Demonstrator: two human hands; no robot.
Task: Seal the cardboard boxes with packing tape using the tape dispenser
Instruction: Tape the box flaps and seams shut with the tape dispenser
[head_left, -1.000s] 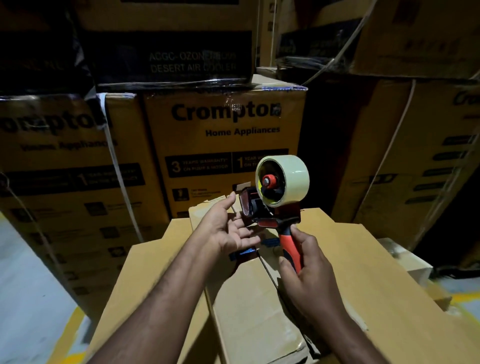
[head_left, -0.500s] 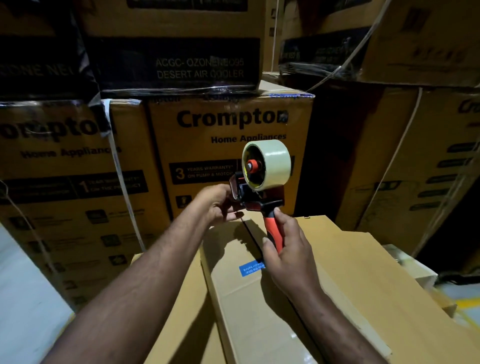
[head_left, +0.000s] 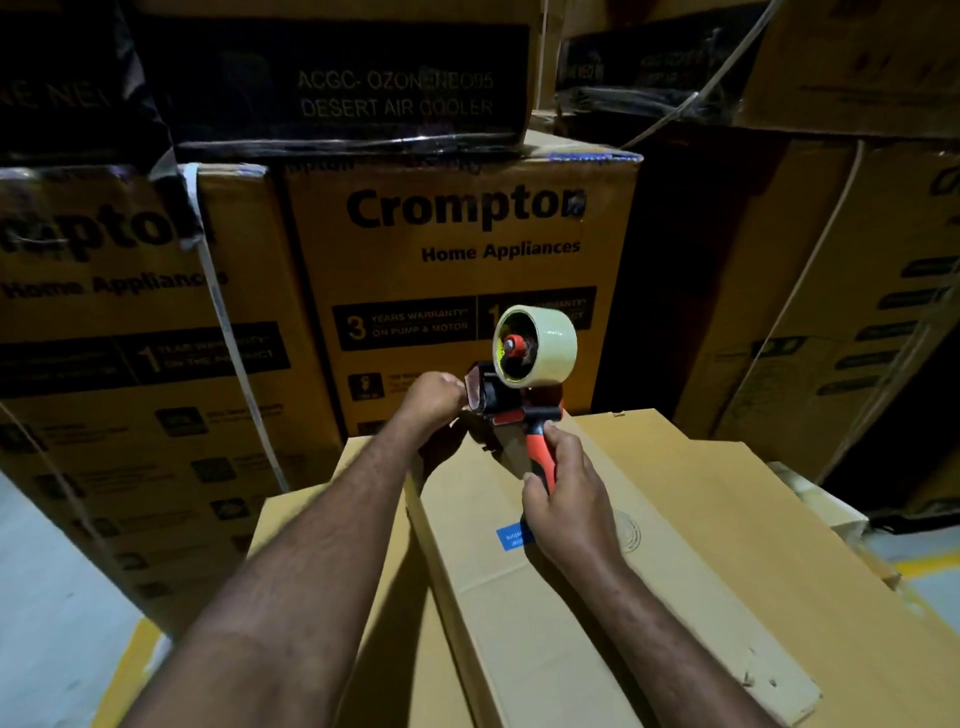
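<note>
Tape dispenser (head_left: 511, 410) is held upright above the far end of a plain cardboard box (head_left: 675, 545), with the pale tape roll (head_left: 550, 345) uppermost; its red handle (head_left: 540, 457) is gripped by the right hand (head_left: 563, 499), fingers wrapped round; the dispenser's black front end is pinched by the curled fingers of the left hand (head_left: 434, 402); whether the tape's loose end is caught there cannot be told; a blue label (head_left: 511, 535) is noted on the box top, just beside the right hand; printed cartons (head_left: 462, 270) are stacked close behind; a grey floor (head_left: 47, 597) is seen at left.
</note>
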